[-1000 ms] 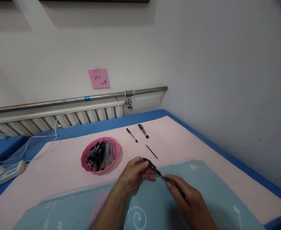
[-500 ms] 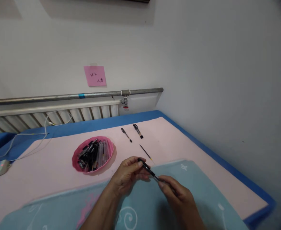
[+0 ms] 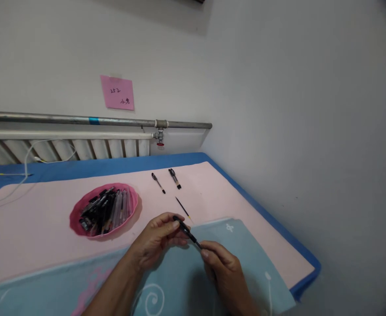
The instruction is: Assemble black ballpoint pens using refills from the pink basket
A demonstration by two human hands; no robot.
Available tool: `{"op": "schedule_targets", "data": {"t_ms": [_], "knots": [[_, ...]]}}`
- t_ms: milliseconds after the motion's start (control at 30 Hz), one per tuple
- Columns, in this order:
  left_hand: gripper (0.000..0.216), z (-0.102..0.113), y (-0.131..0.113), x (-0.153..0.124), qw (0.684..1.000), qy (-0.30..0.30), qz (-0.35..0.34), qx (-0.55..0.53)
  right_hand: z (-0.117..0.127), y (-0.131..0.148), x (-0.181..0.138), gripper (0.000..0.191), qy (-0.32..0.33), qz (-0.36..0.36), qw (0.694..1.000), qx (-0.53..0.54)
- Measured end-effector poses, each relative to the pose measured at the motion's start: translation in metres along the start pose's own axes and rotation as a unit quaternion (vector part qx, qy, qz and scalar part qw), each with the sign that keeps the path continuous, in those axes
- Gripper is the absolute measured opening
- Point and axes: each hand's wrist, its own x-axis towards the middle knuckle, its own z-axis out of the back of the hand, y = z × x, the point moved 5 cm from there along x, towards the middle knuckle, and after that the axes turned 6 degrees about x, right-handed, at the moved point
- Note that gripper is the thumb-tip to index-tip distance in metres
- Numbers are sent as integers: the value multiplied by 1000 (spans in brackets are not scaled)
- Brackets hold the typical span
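Observation:
Both my hands hold one black pen (image 3: 187, 231) above a light blue towel (image 3: 245, 254). My left hand (image 3: 156, 241) pinches its upper end, fingers closed round it. My right hand (image 3: 221, 267) grips the lower end, which is hidden in the fingers. A thin dark refill (image 3: 183, 209) with a yellow tip lies on the pink cloth (image 3: 31, 228) just beyond my hands. Two short black pen pieces (image 3: 158, 182) (image 3: 175, 178) lie farther back.
A pink oval dish (image 3: 131, 210) filled with several black and clear pens sits at left centre. Behind the blue table edge (image 3: 114, 164) run a radiator (image 3: 97, 148) and a metal pipe (image 3: 64, 118). A pink note (image 3: 117, 92) is on the wall. The table's right edge (image 3: 278, 237) drops away beside the white wall.
The view has swung to the right, so everything has slid left in the frame. My hands have kept their grip on the pen, staying close together.

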Motion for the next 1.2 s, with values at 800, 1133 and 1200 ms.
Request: {"op": "schedule_targets", "data": {"t_ms": [800, 1133, 1200], "knots": [[15, -2, -1, 0, 1000, 18, -1, 1, 1, -14, 1, 18, 17, -50, 995, 88], [11, -3, -2, 0, 1000, 6, 7, -7, 2, -15, 1, 15, 12, -63, 991, 117], [11, -3, -2, 0, 1000, 5, 7, -10, 2, -16, 1, 15, 9, -66, 990, 123]]}}
